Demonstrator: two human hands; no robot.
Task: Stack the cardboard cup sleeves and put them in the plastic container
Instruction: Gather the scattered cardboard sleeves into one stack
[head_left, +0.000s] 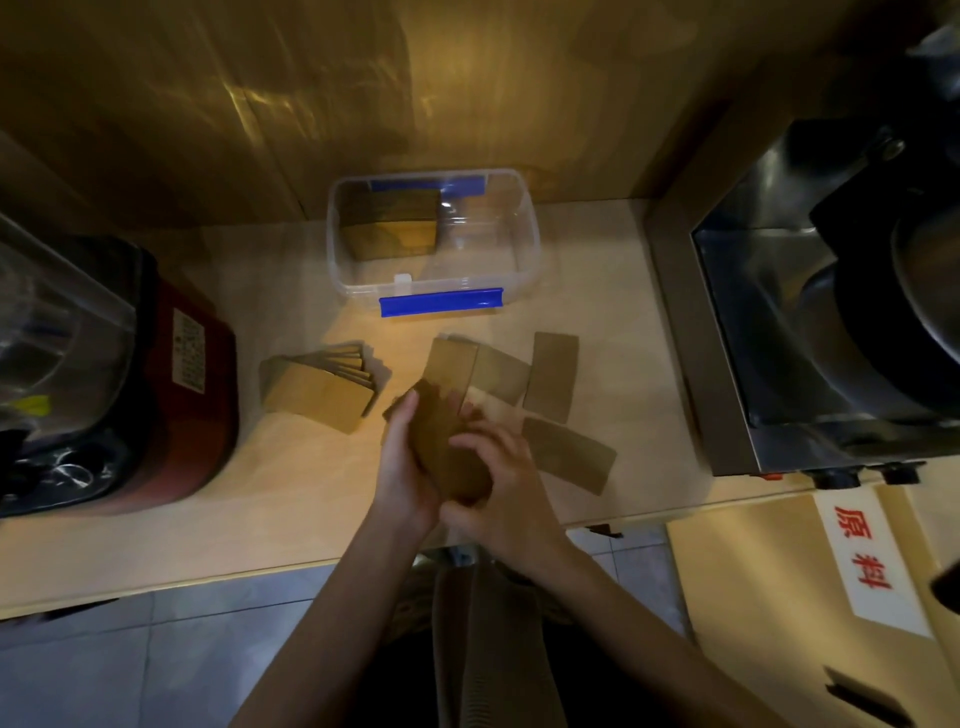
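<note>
A pale wooden counter (291, 499) carries it all. At the back sits a clear plastic container (524, 244) with blue clips, open-topped. Nearer, to the left, a fanned pile of cardboard sleeves (317, 387) lies flat. To the right, loose sleeves (550, 374) lie scattered, some overlapping. A red-based appliance (176, 395) stands at far left, and a steel machine (789, 338) at far right.

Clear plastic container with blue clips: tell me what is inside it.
The clear plastic container holds one stack of brown cardboard sleeves at its left end; the right side looks bare. Their number cannot be told.
</note>
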